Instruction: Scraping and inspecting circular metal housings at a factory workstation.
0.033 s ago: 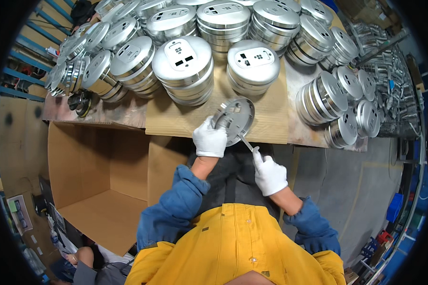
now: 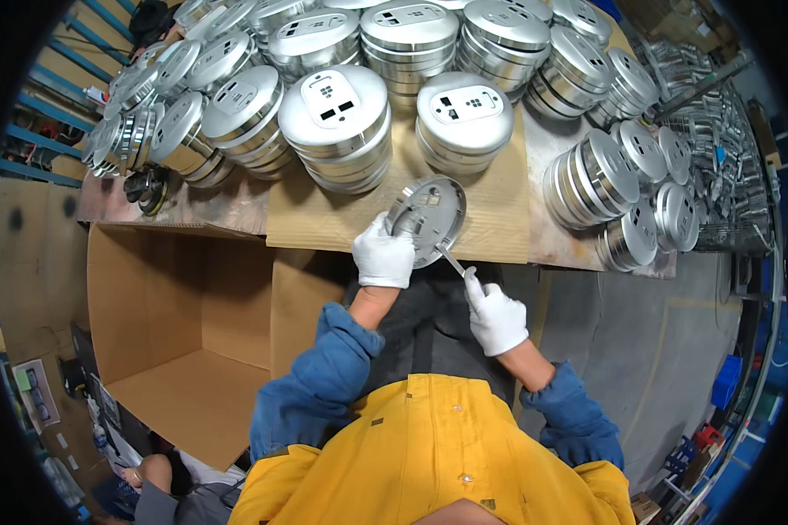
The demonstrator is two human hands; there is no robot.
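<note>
My left hand (image 2: 383,252), in a white glove, grips the left rim of a round silver metal cover (image 2: 440,210). The cover is tilted, its ribbed, hollow inside with small cut-outs turned up toward me. My right hand (image 2: 496,317), also gloved in white, is closed around a narrow, flat metal hand tool (image 2: 450,259). The tool's tip meets the cover's lower right rim; its handle is hidden in my fingers, so I cannot tell its exact kind. Just beyond the cover, two stacks of similar silver covers (image 2: 337,109) stand on a cardboard sheet (image 2: 490,229).
More stacked covers (image 2: 244,101) crowd the table's far side and left. Several stacks (image 2: 597,179) stand at the right. A large open cardboard box (image 2: 179,302) is below the table's left part. A wire basket of metal parts (image 2: 718,166) is far right. Someone's arm (image 2: 156,477) shows lower left.
</note>
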